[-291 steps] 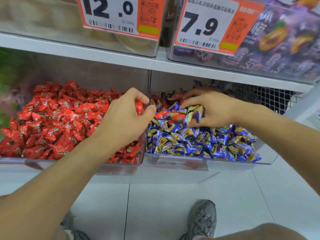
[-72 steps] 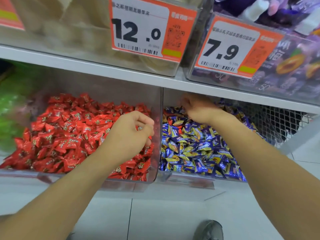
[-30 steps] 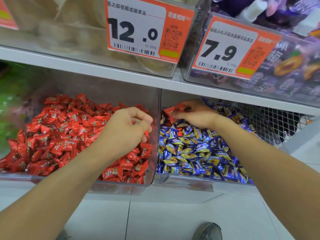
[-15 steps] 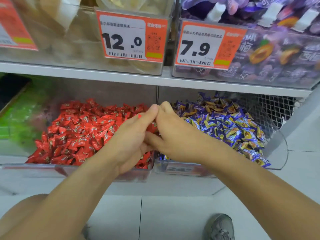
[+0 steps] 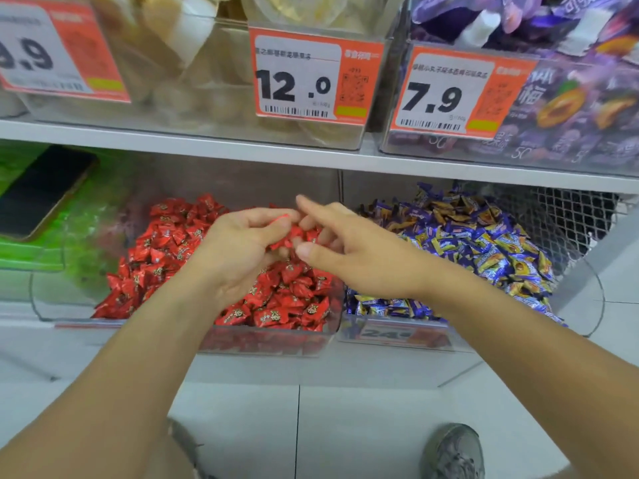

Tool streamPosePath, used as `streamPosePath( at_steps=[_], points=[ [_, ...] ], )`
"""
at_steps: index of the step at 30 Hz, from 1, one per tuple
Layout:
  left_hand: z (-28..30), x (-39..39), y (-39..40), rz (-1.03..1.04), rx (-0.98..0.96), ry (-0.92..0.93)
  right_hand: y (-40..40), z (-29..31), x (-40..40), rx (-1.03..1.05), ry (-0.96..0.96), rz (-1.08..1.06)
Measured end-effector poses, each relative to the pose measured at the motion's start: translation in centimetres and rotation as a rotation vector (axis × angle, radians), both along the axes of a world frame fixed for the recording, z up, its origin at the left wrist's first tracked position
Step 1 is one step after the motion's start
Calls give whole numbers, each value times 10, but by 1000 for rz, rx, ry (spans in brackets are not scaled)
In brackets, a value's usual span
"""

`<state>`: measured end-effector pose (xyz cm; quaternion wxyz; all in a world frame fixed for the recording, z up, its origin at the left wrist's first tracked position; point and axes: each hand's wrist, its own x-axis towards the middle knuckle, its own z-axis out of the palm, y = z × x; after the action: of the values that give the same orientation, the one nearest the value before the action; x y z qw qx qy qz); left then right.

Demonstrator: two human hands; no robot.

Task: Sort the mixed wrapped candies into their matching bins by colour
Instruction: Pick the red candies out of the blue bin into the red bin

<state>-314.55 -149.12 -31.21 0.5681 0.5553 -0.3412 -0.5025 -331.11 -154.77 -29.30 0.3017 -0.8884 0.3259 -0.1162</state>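
Observation:
A clear bin [image 5: 269,342] on the lower shelf is heaped with red wrapped candies [image 5: 162,243]. To its right a second clear bin [image 5: 397,335] holds blue and yellow wrapped candies [image 5: 484,243]. My left hand [image 5: 238,250] is cupped above the red bin, fingers curled round a few red candies [image 5: 294,235]. My right hand [image 5: 342,243] reaches across from the right, its straight fingers touching those candies in the left hand. Both hands hover over the right part of the red heap.
A green bin [image 5: 31,257] with a black phone [image 5: 38,191] on it stands at the far left. The upper shelf [image 5: 311,157] carries clear bins with orange price tags 12.0 [image 5: 311,74] and 7.9 [image 5: 453,95]. Wire mesh [image 5: 567,216] closes the right end. My shoes [image 5: 453,451] stand on white floor tiles.
My right hand left the blue bin with red candies and met my left hand over the red bin. Since half a second ago its fingers have straightened, leaving the candies in the left hand.

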Motion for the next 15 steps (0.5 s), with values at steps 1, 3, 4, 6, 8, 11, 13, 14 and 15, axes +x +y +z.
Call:
streamPosePath(
  at_steps=[1,3,4,6,8,11,13,14,15],
  points=[
    [-5,10,-3,56,14,-299,-4,-4,-5,9,-89,-47],
    [-12,24,-8,100,29,-821,-24,-13,-20,-104,-189,-224],
    [-13,27,-10,74,21,-927,-39,-18,-29,-141,-159,-315],
    [-13,26,-11,-83,-7,-950,-70,-27,-44,-80,17,-405],
    [-11,23,-10,-281,18,-931,-99,-33,-51,-15,222,-348],
    [-6,24,-13,-238,-50,-899,-127,-31,-37,42,267,-285],
    [-3,18,-16,-58,-138,-939,-138,-33,-20,23,300,-220],
    [-1,5,-25,-16,-180,-972,-148,-37,-20,-8,354,-185],
    [1,-4,-28,-18,-220,-991,-152,-43,-14,-40,447,-140]
  ],
)
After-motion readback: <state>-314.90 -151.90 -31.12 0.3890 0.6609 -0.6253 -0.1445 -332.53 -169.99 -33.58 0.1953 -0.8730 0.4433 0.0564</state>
